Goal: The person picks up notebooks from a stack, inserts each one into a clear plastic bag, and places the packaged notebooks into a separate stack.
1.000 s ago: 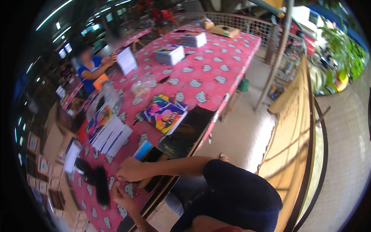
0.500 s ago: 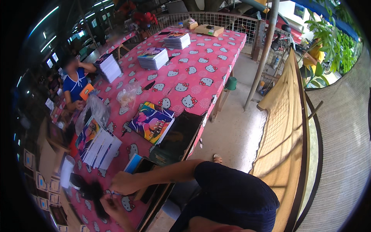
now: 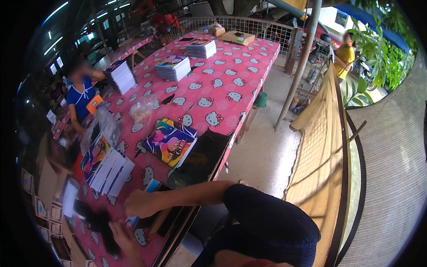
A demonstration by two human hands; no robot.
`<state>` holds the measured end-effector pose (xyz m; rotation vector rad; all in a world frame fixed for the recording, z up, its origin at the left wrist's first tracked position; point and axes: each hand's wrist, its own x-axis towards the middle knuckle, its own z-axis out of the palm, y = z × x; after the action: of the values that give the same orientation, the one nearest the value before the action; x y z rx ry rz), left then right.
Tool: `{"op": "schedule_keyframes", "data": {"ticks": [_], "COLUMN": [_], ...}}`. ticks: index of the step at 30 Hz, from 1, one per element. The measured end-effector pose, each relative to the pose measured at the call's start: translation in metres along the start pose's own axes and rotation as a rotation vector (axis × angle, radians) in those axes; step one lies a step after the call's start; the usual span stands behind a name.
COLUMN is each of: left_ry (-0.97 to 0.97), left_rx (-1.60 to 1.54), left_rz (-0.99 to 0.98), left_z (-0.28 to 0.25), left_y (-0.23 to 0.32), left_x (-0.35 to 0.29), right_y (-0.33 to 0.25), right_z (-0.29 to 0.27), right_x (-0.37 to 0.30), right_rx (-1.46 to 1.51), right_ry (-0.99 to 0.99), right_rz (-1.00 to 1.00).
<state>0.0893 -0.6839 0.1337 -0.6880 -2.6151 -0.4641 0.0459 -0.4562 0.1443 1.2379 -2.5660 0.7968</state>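
At the table's near edge, right hand (image 3: 138, 204) rests knuckles-up, fingers curled on a small blue item (image 3: 132, 220); left hand (image 3: 122, 235) just beside, grip unreadable. Black tray (image 3: 202, 155) overhangs the edge. Dark blurred object (image 3: 95, 220) indistinct. Open floor (image 3: 262, 151) to the right.

On the table (image 3: 231, 89): notebook stack (image 3: 170, 142) beyond the hands, fanned sheets (image 3: 109, 167) to its left, perhaps touching a bag (image 3: 100, 129).
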Motion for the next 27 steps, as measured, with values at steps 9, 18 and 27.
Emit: {"op": "schedule_keyframes", "data": {"ticks": [9, 18, 27], "left_ry": [0.336, -0.048, 0.22], "left_rx": [0.527, 0.211, 0.617], "left_rz": [-0.024, -0.116, -0.167], "left_z": [0.05, 0.003, 0.05], "left_y": [0.05, 0.015, 0.044], "left_x": [-0.031, -0.004, -0.025], "right_y": [-0.001, 0.004, -0.003], "right_z": [0.006, 0.01, -0.004], "right_x": [0.001, 0.001, -0.001], "right_rx": [0.024, 0.047, -0.023], "right_ry": [0.05, 0.077, -0.017], "right_rz": [0.035, -0.059, -0.076]}}
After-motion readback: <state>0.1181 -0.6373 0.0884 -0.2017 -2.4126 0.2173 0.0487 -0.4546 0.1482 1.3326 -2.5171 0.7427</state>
